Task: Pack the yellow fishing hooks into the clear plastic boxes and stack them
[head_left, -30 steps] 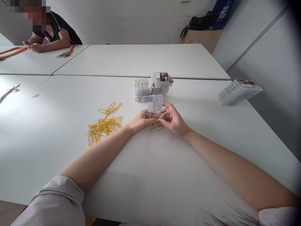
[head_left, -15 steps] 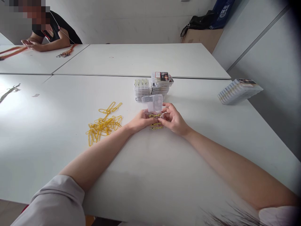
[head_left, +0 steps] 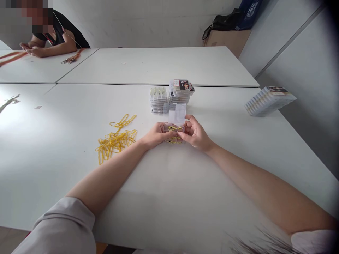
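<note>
A small clear plastic box (head_left: 174,114) with its lid raised stands on the white table (head_left: 185,197) between my hands. Yellow paper clips (head_left: 174,128) lie inside it. My left hand (head_left: 156,135) grips the box's left side, fingers curled, thumb near the clips. On the right side my right hand (head_left: 195,133) holds the box with its fingertips pinched at the edge. A loose pile of yellow paper clips (head_left: 116,139) lies on the table to the left of my left hand.
Two stacks of clear boxes (head_left: 172,93) stand just behind the open box. Another row of boxes (head_left: 268,100) lies at the table's right edge. A person (head_left: 50,37) sits at the far left table with orange lanyards. A bag and cardboard box sit at the back.
The box's lid has tipped a little further up and back. Both hands stay on the box almost where they were. The view has shifted slightly.
</note>
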The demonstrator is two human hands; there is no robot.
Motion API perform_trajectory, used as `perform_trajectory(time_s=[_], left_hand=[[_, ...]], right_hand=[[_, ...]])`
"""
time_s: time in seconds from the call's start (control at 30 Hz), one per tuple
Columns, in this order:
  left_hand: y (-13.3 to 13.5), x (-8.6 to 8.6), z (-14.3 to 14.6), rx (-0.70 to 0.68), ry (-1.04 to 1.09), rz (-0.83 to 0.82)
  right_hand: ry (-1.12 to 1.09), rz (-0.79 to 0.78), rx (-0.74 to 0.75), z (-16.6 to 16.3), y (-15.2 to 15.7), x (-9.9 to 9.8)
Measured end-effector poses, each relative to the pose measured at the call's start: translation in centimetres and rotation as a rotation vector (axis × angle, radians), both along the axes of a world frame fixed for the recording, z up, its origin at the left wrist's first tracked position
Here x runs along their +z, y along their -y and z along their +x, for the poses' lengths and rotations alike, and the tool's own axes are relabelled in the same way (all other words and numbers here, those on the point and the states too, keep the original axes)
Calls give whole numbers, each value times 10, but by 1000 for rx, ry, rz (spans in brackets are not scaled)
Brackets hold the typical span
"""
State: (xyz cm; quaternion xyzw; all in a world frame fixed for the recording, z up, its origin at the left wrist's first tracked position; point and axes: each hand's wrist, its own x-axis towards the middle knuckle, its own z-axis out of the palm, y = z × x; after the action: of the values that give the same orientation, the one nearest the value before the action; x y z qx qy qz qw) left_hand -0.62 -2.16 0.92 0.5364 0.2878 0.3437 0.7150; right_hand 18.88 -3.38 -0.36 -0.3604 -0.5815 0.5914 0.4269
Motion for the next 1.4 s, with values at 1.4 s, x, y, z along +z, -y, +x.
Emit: perform_trajectory(time_s=[1.4], left_hand=[[-4, -5, 1, 31, 128, -180]], right_hand=[[245, 203, -106, 4, 0, 2]])
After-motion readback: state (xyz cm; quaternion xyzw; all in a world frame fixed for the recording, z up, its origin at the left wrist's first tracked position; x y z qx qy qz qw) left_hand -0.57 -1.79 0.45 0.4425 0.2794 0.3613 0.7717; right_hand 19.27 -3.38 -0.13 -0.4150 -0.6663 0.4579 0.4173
